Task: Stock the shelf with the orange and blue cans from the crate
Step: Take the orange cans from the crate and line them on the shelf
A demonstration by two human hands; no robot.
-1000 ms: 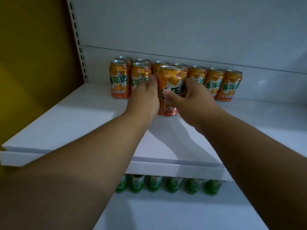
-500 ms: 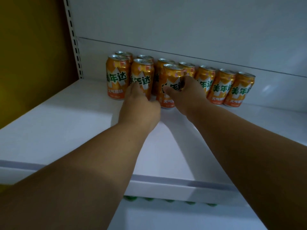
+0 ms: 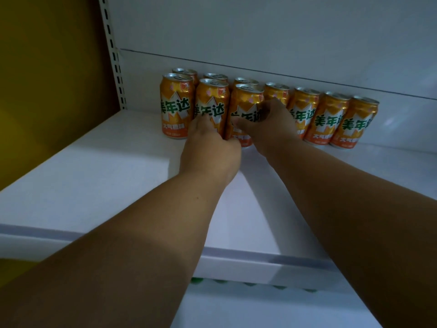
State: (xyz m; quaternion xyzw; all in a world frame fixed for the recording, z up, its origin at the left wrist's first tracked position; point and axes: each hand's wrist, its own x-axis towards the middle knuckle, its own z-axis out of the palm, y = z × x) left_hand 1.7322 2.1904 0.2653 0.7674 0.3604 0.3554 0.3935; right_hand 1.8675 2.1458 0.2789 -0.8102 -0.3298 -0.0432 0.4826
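Several orange cans stand at the back of the white shelf (image 3: pixel 99 176), in a back row and a shorter front row. My right hand (image 3: pixel 267 129) grips the third front-row can (image 3: pixel 246 107), thumb across its label and fingers round its right side. My left hand (image 3: pixel 208 147) lies with straight fingers touching the lower front of the second front-row can (image 3: pixel 211 100). The leftmost front can (image 3: pixel 176 102) stands free beside it. No blue cans and no crate are in view.
A perforated shelf upright (image 3: pixel 113 50) and a yellow wall (image 3: pixel 47 79) bound the left. More orange cans (image 3: pixel 354 119) line the back wall to the right. Green can tops (image 3: pixel 197 280) peek out on the shelf below.
The gripped can has moved back from mid-shelf into line with the front row. Both hands went forward with it, and my left hand slid down onto the neighbouring can.
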